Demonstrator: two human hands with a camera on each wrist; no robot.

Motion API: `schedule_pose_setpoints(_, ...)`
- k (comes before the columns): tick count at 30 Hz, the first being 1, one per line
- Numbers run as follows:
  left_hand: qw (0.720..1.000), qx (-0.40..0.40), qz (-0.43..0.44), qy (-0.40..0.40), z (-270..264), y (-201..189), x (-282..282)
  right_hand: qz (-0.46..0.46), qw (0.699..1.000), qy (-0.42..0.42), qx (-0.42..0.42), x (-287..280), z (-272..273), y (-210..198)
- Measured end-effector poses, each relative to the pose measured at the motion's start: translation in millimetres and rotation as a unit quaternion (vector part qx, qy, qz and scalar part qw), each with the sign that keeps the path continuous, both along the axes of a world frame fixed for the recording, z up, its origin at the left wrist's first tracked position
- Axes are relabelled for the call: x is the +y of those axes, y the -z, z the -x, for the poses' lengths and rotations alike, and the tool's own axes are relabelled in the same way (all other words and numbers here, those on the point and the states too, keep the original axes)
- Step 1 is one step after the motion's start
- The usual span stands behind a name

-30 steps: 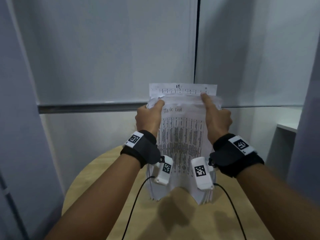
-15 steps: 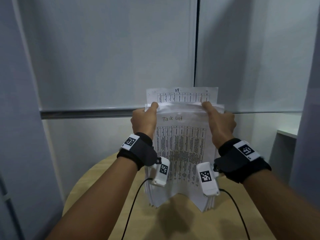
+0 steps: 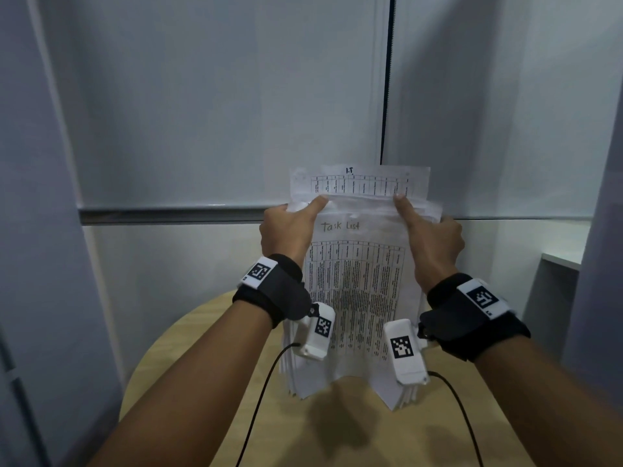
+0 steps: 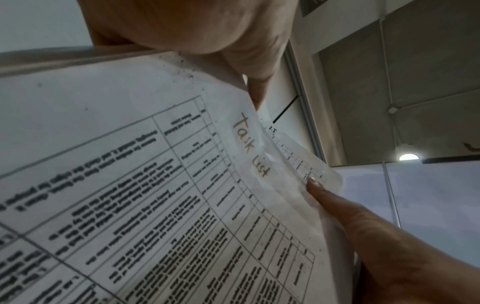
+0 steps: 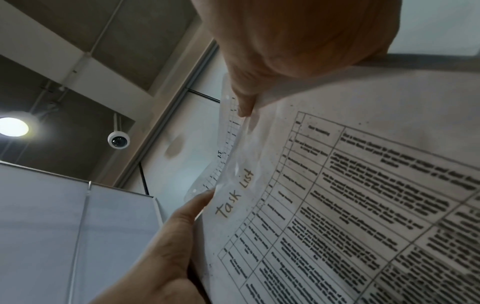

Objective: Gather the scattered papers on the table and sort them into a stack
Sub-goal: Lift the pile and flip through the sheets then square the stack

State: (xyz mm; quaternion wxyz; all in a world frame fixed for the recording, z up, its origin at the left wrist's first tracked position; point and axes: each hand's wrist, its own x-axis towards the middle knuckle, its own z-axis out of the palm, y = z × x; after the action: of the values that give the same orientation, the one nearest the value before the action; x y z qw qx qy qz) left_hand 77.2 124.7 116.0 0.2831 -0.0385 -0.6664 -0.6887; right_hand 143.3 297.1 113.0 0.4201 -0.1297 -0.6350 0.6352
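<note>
While the papers (image 3: 357, 365) stand on end: both hands hold them upright on the round wooden table (image 3: 209, 382), a little in from its far edge, with the printed side facing the person.
Change over the last second: very little. The hands and sheets sit slightly lower against the grey wall rail (image 3: 168, 215). The strip of back sheet (image 3: 360, 185) showing above the others looks a touch wider.
Meaning for the task: gathering looks finished, as no loose sheet shows on the table. This appears to be the squaring step, and the back sheet is not yet flush.
Left hand (image 3: 286, 230): grips the stack's left edge. One straight finger (image 3: 317, 203) lies up the front, its tip at the front sheets' top edge. The other fingers are hidden.
Right hand (image 3: 435, 244): mirrors it on the right edge, with one straight finger (image 3: 401, 203) at the same top edge.
Lower edge: bowed upward in the middle. The two bottom corners seem to rest on the table, but contact is not certain.
Handwriting: "Task List" heads the front sheet (image 3: 354, 264), and "I.T." heads the back sheet.
Print: both sheets carry ruled tables, and the text is too blurred to read.
Markers: black-and-white square codes sit on the wristbands (image 3: 259, 272) and on the white wrist cameras (image 3: 403, 348).
Brands: none readable.
</note>
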Motion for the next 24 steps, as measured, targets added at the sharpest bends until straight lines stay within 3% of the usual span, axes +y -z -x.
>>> schedule_pose_setpoints(6,1.000,0.005,-0.010,-0.006,9,3,-5,-0.023,1.000,-0.009,-0.004,-9,3,0)
schedule_pose_setpoints(15,0.995,-0.004,-0.013,0.094,2,-5,-3,-0.032,0.999,0.014,0.002,-5,3,4)
schedule_pose_setpoints(19,0.997,0.010,-0.031,0.072,5,-3,-1,-0.041,0.999,0.009,-0.006,-3,7,4)
schedule_pose_setpoints(24,0.999,0.010,-0.042,0.000,1,-2,1,0.024,1.000,-0.003,0.005,-3,11,2)
